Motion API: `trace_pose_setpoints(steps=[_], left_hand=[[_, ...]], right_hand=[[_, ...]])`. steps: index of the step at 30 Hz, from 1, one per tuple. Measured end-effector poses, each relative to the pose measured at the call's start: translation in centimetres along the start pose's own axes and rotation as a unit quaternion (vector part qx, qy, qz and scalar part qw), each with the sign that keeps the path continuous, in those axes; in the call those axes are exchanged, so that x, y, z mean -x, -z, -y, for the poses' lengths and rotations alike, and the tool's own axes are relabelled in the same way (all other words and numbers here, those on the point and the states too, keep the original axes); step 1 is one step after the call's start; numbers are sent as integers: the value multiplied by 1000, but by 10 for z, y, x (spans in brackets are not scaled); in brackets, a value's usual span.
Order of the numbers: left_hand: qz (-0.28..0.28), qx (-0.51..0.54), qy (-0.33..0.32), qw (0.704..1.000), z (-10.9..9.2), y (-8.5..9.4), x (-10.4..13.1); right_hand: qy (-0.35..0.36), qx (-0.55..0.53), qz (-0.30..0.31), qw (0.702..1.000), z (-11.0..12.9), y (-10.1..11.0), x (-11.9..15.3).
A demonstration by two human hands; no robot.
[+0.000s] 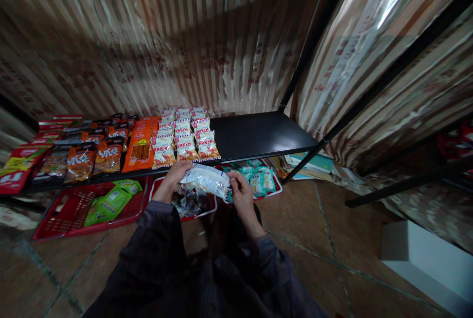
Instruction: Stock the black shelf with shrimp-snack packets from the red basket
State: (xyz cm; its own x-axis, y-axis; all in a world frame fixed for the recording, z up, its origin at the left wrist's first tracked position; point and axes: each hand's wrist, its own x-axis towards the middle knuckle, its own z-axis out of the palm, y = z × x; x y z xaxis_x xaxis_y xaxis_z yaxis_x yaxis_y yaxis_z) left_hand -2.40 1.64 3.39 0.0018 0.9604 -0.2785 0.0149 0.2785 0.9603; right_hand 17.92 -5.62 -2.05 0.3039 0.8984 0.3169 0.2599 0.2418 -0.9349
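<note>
Between both hands, just in front of the shelf edge, is a white snack bag (207, 179) with its printed side facing up. My left hand (176, 176) grips its left end, and my right hand (241, 194) pinches its right end. Beyond it on the black shelf (254, 133) stand several rows of white-and-red snack bags (186, 141). Directly below the held bag is a red basket (213, 204) with small dark packets (190, 203) in it, partly hidden by my hands and the bag.
Orange bags (141, 148), dark-and-orange bags (79, 161) and red bags (24, 162) fill the shelf's left side. Under it are a red basket (66, 227) with green packets (111, 203) and teal packets (261, 181). Black posts (312, 27) and a white box (428, 259) stand right.
</note>
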Motion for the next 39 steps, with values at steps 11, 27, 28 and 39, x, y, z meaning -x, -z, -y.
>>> trace_pose_setpoints(steps=[11, 27, 28, 39], left_hand=[[6, 6, 33, 999, 0, -2, -4], [80, 176, 80, 978, 5, 3, 3], [90, 181, 70, 977, 5, 2, 4], [41, 111, 3, 993, -4, -8, 10]], right_hand=[[286, 138, 175, 932, 12, 10, 1], [-140, -155, 27, 978, 12, -6, 16], [-167, -176, 13, 970, 13, -8, 16], [-270, -309, 12, 912, 17, -6, 19]])
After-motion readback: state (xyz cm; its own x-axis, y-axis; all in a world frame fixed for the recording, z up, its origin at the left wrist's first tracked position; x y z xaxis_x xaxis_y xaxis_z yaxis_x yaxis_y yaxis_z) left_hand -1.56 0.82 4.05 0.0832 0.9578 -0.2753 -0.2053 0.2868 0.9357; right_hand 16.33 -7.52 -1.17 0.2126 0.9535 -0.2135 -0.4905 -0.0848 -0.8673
